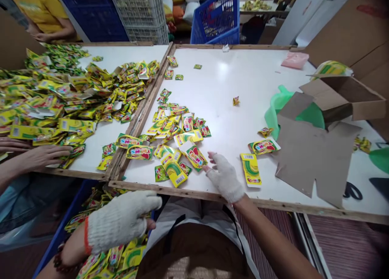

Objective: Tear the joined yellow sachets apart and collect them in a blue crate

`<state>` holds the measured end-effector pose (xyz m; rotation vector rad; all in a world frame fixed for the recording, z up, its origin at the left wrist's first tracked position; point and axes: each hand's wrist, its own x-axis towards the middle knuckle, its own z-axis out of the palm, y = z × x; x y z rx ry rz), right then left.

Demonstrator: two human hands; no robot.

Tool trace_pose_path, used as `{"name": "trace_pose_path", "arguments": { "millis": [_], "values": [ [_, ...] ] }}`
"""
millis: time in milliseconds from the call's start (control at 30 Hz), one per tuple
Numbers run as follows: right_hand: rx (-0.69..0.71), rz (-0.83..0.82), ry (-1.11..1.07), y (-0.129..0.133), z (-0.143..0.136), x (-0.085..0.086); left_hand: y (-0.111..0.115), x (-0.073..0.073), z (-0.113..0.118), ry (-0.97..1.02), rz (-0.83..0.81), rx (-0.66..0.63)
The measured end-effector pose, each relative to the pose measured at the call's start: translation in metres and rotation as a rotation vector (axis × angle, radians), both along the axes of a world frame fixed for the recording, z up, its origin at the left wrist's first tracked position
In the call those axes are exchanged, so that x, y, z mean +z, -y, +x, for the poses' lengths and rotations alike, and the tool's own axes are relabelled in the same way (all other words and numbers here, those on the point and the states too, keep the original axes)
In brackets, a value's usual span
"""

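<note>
Beyond the white tabletop (212,86), you are facing a tilted blue crate (199,26); grey crates (141,13) are standing to its left. On your right, an open cardboard box (316,157) is partly covering a green basin (272,111); a pink bundle (294,60) is lying farther back.

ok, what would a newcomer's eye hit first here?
First, the big heap of yellow and green packets across the left table section. Then the gloved hands: right hand beside a smaller packet pile, left hand above a packet-filled blue crate. At right, an open cardboard box.
</note>
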<state>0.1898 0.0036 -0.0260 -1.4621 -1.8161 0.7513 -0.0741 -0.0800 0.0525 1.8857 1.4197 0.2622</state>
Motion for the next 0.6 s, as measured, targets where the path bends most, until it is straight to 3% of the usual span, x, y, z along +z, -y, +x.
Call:
{"name": "trace_pose_path", "arguments": {
  "millis": [67,167,267,367,433,600],
  "values": [
    [0.026,0.069,0.072,-0.022,-0.02,-0.01,-0.013,-0.004,0.015,0.055,-0.008,0.015],
    [0.055,0.074,0.111,-0.032,-0.039,-0.019,-0.038,-0.026,0.056,0.173,0.101,0.261],
    [-0.056,0.018,-0.024,-0.014,-0.038,-0.021,-0.059,-0.053,0.096,0.409,0.146,0.525],
    [-0.145,-0.099,-0.081,0.011,-0.018,-0.025,-0.069,-0.073,0.124,0.592,0.156,0.624],
    [-0.167,-0.163,-0.173,0.024,-0.001,-0.029,-0.071,-0.08,0.135,0.686,0.113,0.618],
    [-0.23,-0.325,-0.496,0.035,0.029,-0.036,-0.073,-0.095,0.146,0.869,-0.214,0.338]
  ]
}}
